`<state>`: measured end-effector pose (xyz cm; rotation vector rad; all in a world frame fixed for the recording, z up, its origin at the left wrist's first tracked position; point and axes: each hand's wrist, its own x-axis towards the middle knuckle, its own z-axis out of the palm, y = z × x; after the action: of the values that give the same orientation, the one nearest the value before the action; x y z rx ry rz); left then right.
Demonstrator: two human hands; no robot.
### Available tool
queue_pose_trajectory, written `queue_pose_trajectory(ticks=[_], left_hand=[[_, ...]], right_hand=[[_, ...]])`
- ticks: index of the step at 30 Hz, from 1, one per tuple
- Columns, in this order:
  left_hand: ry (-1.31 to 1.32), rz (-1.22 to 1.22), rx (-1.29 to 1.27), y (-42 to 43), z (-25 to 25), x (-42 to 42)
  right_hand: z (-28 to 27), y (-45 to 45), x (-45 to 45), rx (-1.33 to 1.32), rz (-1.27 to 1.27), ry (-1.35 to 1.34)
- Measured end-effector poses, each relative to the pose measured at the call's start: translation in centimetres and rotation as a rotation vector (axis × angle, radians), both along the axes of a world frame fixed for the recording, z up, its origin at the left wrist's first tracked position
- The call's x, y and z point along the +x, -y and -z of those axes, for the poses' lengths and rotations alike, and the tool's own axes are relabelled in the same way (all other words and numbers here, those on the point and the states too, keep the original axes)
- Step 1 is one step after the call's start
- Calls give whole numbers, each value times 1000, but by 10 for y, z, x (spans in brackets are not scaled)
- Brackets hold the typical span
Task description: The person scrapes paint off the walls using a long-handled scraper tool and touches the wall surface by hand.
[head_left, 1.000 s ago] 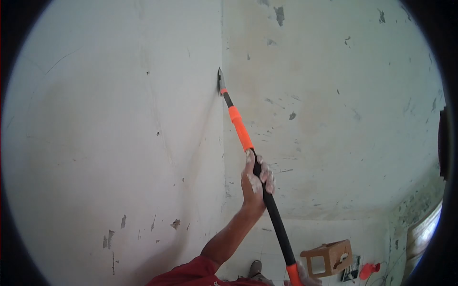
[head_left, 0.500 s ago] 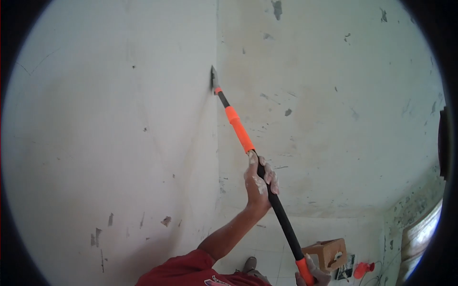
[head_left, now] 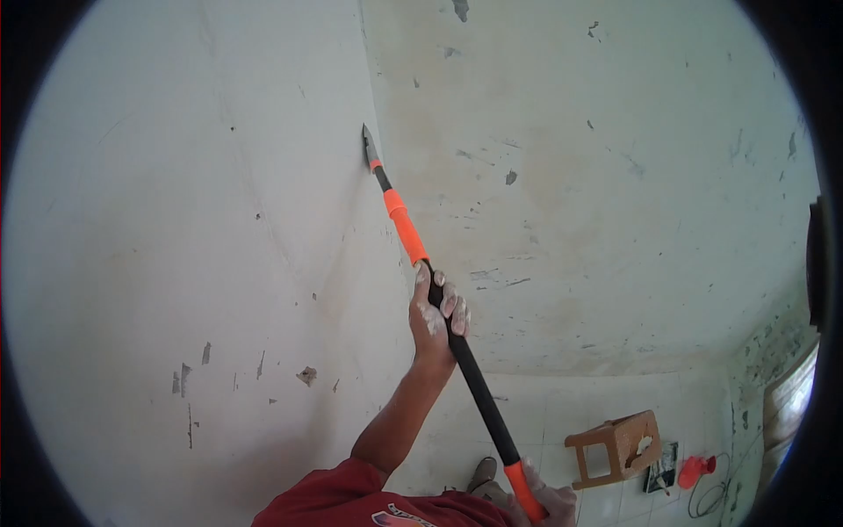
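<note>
Long-handled scraper (head_left: 475, 378) lies angled through both hands, the powder-smeared left hand (head_left: 436, 307) clamped round its black shaft (head_left: 490, 413) and the right hand (head_left: 553, 503) wrapped on the orange lower grip (head_left: 523, 492), below and to the right. Ahead of the left hand, the thin grey blade (head_left: 368, 147) sits at the smooth, pale wall (head_left: 193, 263) beside the corner (head_left: 372, 79); the step seems to be working that surface, and the next move likely calls for light, even pressure. Past the right hand, a boxy brown stool (head_left: 622, 437) rests on tiles (head_left: 634, 508).
</note>
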<state>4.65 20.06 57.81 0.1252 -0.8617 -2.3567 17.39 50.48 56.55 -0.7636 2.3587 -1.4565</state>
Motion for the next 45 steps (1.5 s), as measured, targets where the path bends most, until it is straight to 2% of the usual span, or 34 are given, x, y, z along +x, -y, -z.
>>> queue_pose_trajectory(ticks=[1, 2, 5, 7, 9, 11, 12, 13, 15, 16, 18, 20, 22, 24, 25, 27, 29, 31, 32, 35, 36, 39, 41, 43, 45], left_hand=[[-13, -18, 38, 0, -5, -6], [-4, -38, 50, -1, -10, -11], [18, -64, 27, -7, -13, -15], [-62, 2, 19, 0, -3, -3], [-55, 2, 2, 5, 1, 2], [-61, 6, -12, 14, 4, -2], [-23, -40, -16, 18, 0, -10], [-20, -42, -13, 21, -1, -13], [-22, -25, 18, 22, -6, -19], [-13, -37, 3, 17, -5, -15], [-30, -16, -10, 10, 1, -3], [-97, 29, -9, 14, 3, -7], [-39, -17, 18, 20, -3, -24], [-11, -60, 37, 21, -8, -30], [-28, -58, 34, 21, -7, -30], [-63, 15, -18, 22, 6, -20], [-12, -20, -15, 18, 5, -17], [-67, 27, 12, 21, 3, -25], [-1, -29, 11, 19, -2, -31], [-22, 17, 19, 25, 4, -40], [-70, 28, 10, 21, 9, -36], [-128, 41, 60, 17, 19, -29], [-102, 32, 24, 17, 19, -31], [-46, -9, 49, 18, 12, -39], [-56, 27, 60, 26, 11, -47]], right_hand=[[-8, -1, -4, 108, -47, 176], [-3, -4, -7, 114, -54, 183], [27, -13, -16, -27, -114, 123], [41, -4, -1, -182, -112, -133], [31, 4, 8, -223, -122, -107], [31, 13, 13, -160, -74, 92], [27, 21, 7, -53, -41, -84], [28, 25, 3, -50, -43, -82], [29, 27, -9, -266, -134, -60], [31, 23, -6, -275, -129, -62], [35, 15, -1, -307, -122, -252], [37, 22, -6, -271, -98, -207], [34, 23, -9, -220, -90, -165], [3, 28, -21, -28, -118, 64], [10, 26, -23, -30, -118, 47], [45, 21, -10, -162, -58, -157], [46, 18, -13, -192, -67, -124], [44, 18, -19, -87, -63, -2], [50, 27, -37, -107, -82, -250], [39, 23, -45, -117, -112, -326], [36, 13, -34, -215, -113, -127], [35, 5, -25, -175, -110, -161], [42, 12, -34, -183, -122, -128], [46, 24, -50, -128, -114, -251], [43, 19, -50, -93, -91, -207]])
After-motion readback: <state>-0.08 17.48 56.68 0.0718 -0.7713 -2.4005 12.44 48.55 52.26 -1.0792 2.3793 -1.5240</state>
